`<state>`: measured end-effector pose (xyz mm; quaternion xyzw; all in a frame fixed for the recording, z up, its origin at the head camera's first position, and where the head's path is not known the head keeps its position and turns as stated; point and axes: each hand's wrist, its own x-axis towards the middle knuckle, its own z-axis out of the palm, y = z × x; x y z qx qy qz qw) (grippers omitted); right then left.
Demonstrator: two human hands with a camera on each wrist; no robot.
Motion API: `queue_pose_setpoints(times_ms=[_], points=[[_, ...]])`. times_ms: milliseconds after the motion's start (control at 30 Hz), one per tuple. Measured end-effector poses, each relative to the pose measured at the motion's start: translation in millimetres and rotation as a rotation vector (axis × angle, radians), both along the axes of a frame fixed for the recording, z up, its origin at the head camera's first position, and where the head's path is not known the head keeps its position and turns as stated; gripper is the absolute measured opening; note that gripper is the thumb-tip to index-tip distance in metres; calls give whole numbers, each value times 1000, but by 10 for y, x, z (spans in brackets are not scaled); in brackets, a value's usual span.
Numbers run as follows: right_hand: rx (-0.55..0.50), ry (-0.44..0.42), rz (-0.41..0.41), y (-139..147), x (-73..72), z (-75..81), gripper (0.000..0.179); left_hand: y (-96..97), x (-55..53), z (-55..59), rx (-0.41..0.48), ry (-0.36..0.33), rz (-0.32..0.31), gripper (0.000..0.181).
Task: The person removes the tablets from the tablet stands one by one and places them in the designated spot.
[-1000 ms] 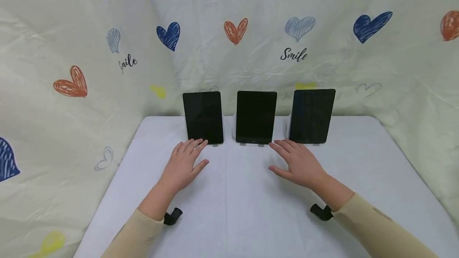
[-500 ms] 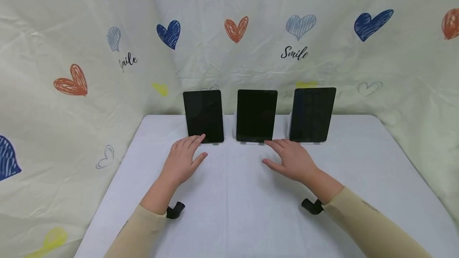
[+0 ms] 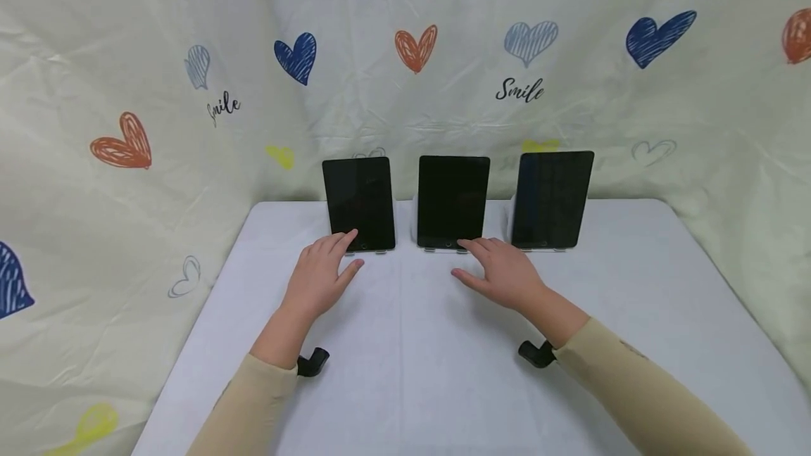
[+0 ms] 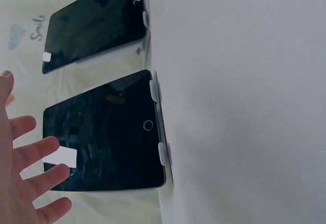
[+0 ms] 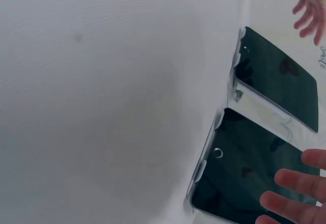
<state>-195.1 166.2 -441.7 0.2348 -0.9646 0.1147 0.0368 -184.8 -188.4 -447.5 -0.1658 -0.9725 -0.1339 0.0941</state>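
Hand L, hand R — spread, nr tablets

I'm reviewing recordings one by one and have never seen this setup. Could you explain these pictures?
There is no machine, only a person's bare left hand and right hand. The wide picture comes from a camera worn on the head, the close ones from a camera on each wrist. On the white table three tablets stand in a row, screens dark: left tablet, middle tablet, right tablet. Behind them hangs a heart-patterned cloth. Nothing is held: fingers extended, the left hand is by the left tablet, the right hand by the middle one. Whether either touches, I can't tell.
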Motion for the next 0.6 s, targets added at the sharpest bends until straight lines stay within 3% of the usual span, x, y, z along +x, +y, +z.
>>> queue_pose_setpoints(times_ms=[600], points=[[-64, -51, -48, -288, -172, -9, 67, -160, -127, -40, 47, -30, 90, 67]])
